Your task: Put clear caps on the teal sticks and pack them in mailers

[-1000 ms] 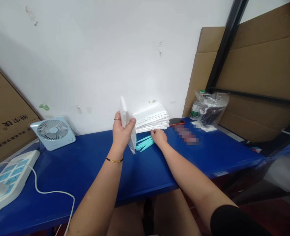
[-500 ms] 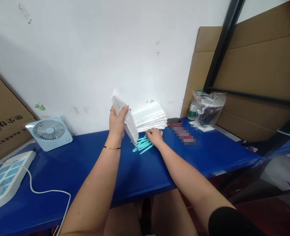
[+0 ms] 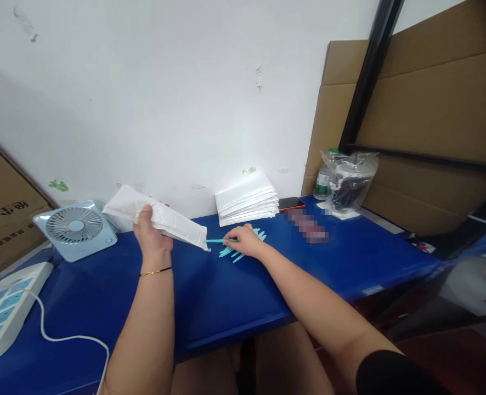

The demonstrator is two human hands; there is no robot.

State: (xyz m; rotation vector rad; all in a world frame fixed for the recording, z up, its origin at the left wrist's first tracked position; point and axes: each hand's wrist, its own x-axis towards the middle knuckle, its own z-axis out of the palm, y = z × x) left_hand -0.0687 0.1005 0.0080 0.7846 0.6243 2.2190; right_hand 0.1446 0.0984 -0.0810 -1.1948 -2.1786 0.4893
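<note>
A long white packet (image 3: 173, 219) is gripped around its middle by my left hand (image 3: 151, 233), its narrow end tilted down to the right. My right hand (image 3: 245, 241) pinches a thin turquoise stick (image 3: 216, 240), whose tip meets the packet's right end; I cannot tell how far it goes inside. Under and around my right hand lies a loose pile of similar turquoise sticks (image 3: 238, 257), partly hidden by the fingers. Just behind sits a stack of flat white packets (image 3: 249, 200) against the wall.
On the blue table (image 3: 226, 307) stand a light-blue fan (image 3: 76, 227) and a white power strip (image 3: 16, 307) with a cable at left. A phone (image 3: 291, 204), a bottle (image 3: 322, 184) and a plastic-wrapped item (image 3: 352, 184) are at right. Cardboard (image 3: 440, 104) lines the right side.
My left hand has moved left and turned the white packet from steep to nearly level. My right hand has lifted a turquoise stick off the pile and brought it to the packet's end.
</note>
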